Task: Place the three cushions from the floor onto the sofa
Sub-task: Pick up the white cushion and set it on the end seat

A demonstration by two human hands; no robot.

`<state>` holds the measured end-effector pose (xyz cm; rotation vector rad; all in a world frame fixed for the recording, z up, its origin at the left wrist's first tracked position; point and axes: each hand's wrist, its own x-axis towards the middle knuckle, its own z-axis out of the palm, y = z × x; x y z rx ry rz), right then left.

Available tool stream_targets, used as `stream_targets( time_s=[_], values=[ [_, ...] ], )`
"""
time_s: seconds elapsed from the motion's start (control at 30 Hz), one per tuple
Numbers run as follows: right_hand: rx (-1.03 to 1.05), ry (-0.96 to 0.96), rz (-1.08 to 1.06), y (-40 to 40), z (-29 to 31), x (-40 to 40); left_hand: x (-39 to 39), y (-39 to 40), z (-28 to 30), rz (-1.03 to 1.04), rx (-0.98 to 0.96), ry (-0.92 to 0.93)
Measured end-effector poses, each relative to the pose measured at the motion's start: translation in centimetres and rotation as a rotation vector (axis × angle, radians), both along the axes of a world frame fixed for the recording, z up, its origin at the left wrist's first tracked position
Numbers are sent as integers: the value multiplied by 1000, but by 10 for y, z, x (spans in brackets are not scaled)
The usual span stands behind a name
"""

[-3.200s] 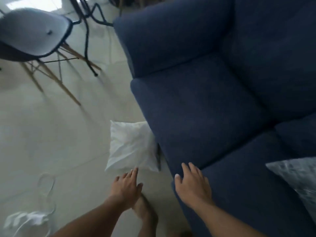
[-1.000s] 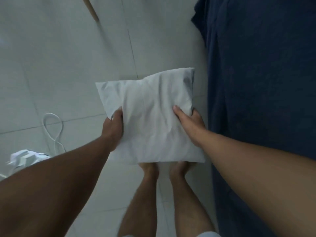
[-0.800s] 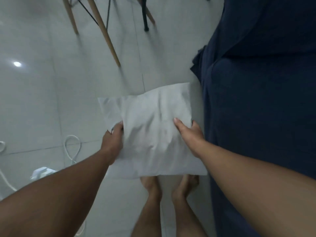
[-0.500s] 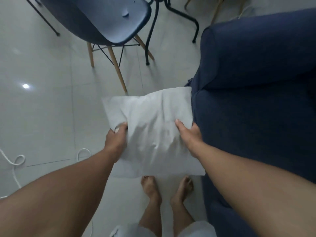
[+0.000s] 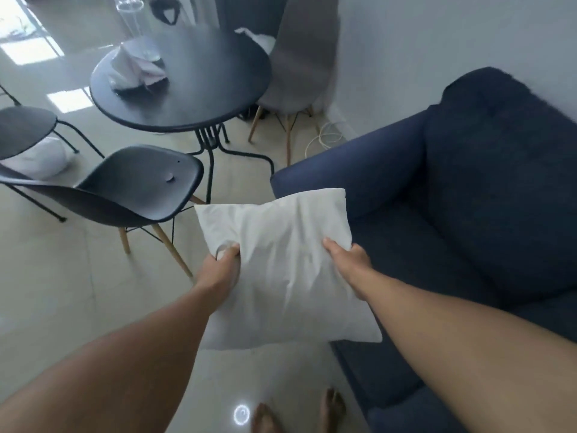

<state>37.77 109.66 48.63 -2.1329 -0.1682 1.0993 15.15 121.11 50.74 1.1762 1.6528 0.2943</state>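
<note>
At the far left a white bundle (image 5: 37,159) lies on the tiled floor (image 5: 56,276) under a dark chair (image 5: 25,126); whether it is a cushion cannot be told. Just right of it a second black shell chair (image 5: 134,185) on wooden legs stands close to the held cushion's left corner. Behind it is a round black table (image 5: 187,79) with crumpled cloth (image 5: 137,70) on top, and a grey chair (image 5: 299,57) beyond, against the wall.

The left hand (image 5: 220,271) grips the left edge of the white cushion (image 5: 281,270), fingers curled into the fabric with the thumb on top. The cushion is held in the air between both hands, its right part over the front edge of the navy sofa (image 5: 468,214), below the armrest. The right hand (image 5: 351,260) grips the right edge, thumb on top and fingers tucked underneath. Bare feet (image 5: 265,420) stand on the floor below.

A second ago the cushion hung low over the floor beside the sofa front, with only tiles and a cable in view. Now it is raised and nearer the seat, and the view has lifted to take in the table and chairs.
</note>
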Motion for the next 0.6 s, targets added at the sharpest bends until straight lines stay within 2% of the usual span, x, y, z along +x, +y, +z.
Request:
stream_targets(
  time_s=[0.27,0.47,0.6],
  values=[
    [142,-25,-203,-63,51,72,100,-5,53,-209,54,-42],
    [199,-18,-326,-130,71,147,200,-25,63,-277,11,-94],
    [217,-21,-448,-179,77,195,279,-42,65,-433,-7,-86]
  ],
)
